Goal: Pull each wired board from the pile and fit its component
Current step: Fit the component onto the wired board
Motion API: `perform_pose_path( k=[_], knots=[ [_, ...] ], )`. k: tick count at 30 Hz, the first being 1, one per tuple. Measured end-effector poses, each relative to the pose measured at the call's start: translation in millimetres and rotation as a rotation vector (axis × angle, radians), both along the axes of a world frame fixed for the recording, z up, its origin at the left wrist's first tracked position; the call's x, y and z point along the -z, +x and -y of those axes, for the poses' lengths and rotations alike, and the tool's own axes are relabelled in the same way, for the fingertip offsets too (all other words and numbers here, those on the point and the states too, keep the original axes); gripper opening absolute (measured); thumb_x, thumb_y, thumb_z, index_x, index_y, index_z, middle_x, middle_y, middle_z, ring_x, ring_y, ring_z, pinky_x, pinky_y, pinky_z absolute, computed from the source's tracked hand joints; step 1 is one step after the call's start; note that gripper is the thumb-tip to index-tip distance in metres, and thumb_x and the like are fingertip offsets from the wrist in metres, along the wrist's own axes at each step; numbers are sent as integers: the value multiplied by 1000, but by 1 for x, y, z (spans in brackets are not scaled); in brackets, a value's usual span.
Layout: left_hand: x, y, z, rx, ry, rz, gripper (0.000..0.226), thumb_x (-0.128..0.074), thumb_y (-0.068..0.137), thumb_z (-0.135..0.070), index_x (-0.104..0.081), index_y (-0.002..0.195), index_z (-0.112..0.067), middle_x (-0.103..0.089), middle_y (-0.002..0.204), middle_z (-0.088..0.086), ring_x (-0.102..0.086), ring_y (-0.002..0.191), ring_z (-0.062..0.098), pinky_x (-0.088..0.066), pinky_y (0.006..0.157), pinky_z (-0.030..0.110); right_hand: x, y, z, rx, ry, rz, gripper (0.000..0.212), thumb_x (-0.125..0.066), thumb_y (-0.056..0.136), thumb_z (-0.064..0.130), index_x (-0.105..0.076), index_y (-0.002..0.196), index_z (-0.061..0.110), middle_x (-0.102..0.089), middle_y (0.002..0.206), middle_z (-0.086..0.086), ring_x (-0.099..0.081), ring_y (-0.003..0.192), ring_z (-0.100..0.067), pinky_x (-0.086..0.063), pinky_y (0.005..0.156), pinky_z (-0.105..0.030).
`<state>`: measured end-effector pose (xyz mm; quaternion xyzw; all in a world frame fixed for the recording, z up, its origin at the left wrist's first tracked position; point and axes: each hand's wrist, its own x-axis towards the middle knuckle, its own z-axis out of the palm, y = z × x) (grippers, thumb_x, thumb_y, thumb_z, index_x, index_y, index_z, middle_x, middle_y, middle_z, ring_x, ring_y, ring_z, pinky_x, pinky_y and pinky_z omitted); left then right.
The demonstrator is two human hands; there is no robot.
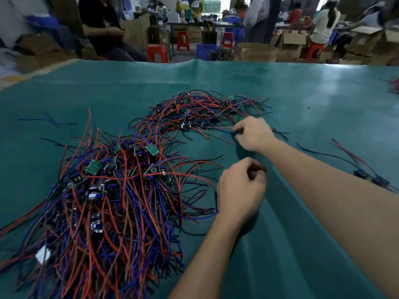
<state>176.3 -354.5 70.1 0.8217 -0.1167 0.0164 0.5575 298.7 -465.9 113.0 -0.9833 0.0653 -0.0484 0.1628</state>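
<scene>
Pull step: right hand (253, 132) pinches a wired board (238, 120) at far pile (200, 111) edge, left hand (240, 188) curled round sth small, prob. component; next needs untangling wires.

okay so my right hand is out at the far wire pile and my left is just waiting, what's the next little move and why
Probably draw the right hand back toward you, bringing that one board out. Its fingers are curled on wires at the near edge of the far pile, beside a green board. The left hand sits curled near you over the green mat, apparently placed to receive it.
</scene>
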Motion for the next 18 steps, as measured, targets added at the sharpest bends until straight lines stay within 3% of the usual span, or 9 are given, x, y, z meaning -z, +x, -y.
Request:
perform_pose_path(
  k=[5, 7, 9, 12, 14, 16, 18],
  knots=[
    [2, 0, -1, -15, -47, -15, 18, -53, 78, -30, -68, 87, -27, -74, 77, -8, -69, 82, 19, -56, 79, 40, -12, -15, 29, 64, 116, 162, 24, -70, 80, 4, -78, 80, 27, -78, 92, -6, -71, 90, -24, -56, 82, -30],
    [1, 1, -1, -27, -67, -18, 17, -53, 79, -28, -68, 86, -26, -74, 76, -8, -69, 81, 18, -56, 78, 39, -22, -29, 44, 116, 283, 215, 25, -72, 77, 0, -71, 73, 25, -77, 84, -10, -67, 73, -21, -57, 70, -31],
    [1, 0, -2, -37, -92, -8, 16, -53, 80, -26, -67, 86, -24, -74, 74, -9, -69, 79, 16, -56, 78, 39, -31, -51, 56, 186, 543, 260, 28, -74, 76, -6, -64, 75, 20, -75, 83, -16, -64, 64, -25, -58, 63, -37],
    [2, 1, -1, -29, -125, -1, 12, -55, 87, -28, -66, 87, -23, -74, 73, -13, -70, 73, 10, -56, 80, 38, -35, -91, 58, 255, 976, 331, 25, -69, 81, -14, -59, 83, 9, -67, 77, -19, -65, 51, -18, -54, 49, -27],
    [0, 1, 0, -4, -143, -2, 20, -54, 93, -37, -67, 90, -23, -76, 76, -13, -70, 75, 8, -56, 83, 39, -29, -120, 47, 310, 1226, 391, 19, -66, 83, -15, -61, 86, 3, -64, 71, -15, -68, 51, -15, -54, 50, -21],
    [-2, -1, 0, 29, -172, -8, 36, -48, 93, -49, -70, 90, -21, -77, 79, -9, -72, 81, 17, -56, 84, 44, -15, -143, 31, 305, 1371, 387, 17, -65, 84, -15, -63, 91, 0, -67, 68, -11, -71, 57, -18, -56, 54, -22],
    [-1, 0, 1, 51, -161, 6, 45, -45, 91, -56, -71, 91, -19, -76, 83, -2, -71, 87, 27, -56, 84, 47, 1, -159, 14, 241, 1387, 308, 22, -66, 83, -15, -65, 97, 2, -72, 69, -6, -71, 61, -19, -58, 58, -26]
  ],
)
